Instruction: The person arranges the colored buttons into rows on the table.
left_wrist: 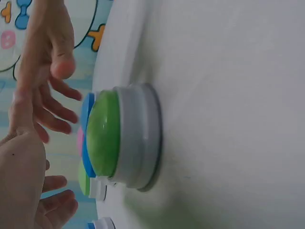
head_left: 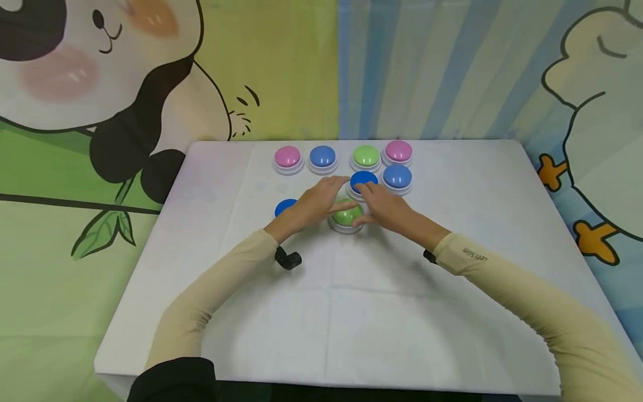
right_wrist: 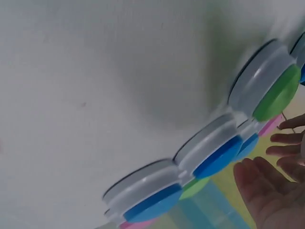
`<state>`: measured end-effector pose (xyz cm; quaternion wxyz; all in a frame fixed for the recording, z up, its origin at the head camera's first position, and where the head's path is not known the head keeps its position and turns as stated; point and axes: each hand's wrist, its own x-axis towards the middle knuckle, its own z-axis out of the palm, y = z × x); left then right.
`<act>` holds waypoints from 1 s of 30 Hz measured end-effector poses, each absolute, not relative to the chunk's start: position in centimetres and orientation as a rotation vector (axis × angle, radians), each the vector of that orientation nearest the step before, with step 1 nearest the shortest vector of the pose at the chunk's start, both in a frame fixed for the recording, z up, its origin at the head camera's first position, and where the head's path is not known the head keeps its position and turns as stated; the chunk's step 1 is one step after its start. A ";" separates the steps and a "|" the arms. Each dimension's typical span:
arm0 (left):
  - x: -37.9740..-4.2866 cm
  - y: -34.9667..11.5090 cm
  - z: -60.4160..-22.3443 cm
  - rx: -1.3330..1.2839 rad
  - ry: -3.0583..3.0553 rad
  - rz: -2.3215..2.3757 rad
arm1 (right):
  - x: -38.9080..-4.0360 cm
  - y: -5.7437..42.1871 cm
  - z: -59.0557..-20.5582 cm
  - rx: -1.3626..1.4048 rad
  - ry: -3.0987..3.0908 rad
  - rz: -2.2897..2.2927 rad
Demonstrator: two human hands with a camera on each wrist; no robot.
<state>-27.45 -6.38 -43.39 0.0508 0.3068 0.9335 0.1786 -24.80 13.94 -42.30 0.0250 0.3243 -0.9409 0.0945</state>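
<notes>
My left hand (head_left: 318, 200) hovers over the button group with fingers extended and thumb pointing right. Facing it, my right hand (head_left: 389, 209) has its fingers spread and slightly bent. Between the two hands sits a green push button (head_left: 348, 215) on a white round base; its dome shows large in the left wrist view (left_wrist: 103, 133). Just behind is a dark blue button (head_left: 363, 178), partly overlapped by the right fingertips in the head view. The wrist views show gaps between hands and buttons. Another dark blue button (head_left: 284, 206) is partly hidden by the left hand.
Along the white table's (head_left: 331, 335) back edge stand a pink button (head_left: 288, 157), a blue button (head_left: 322, 156), a green button (head_left: 366, 155) and another pink button (head_left: 399, 150). A second blue button (head_left: 397, 176) stands before the right pink one. Cartoon cloths hang behind.
</notes>
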 end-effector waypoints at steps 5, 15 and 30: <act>-30.5 -4.7 -43.4 0.877 2.749 0.685 | -28.2 15.8 -42.0 0.954 -2.891 0.198; -32.3 -3.5 -44.3 0.839 2.603 0.648 | -31.0 16.2 -43.5 0.847 -3.152 0.362; -33.1 -3.3 -44.0 0.928 2.628 0.735 | -30.9 16.9 -42.1 0.801 -3.179 0.621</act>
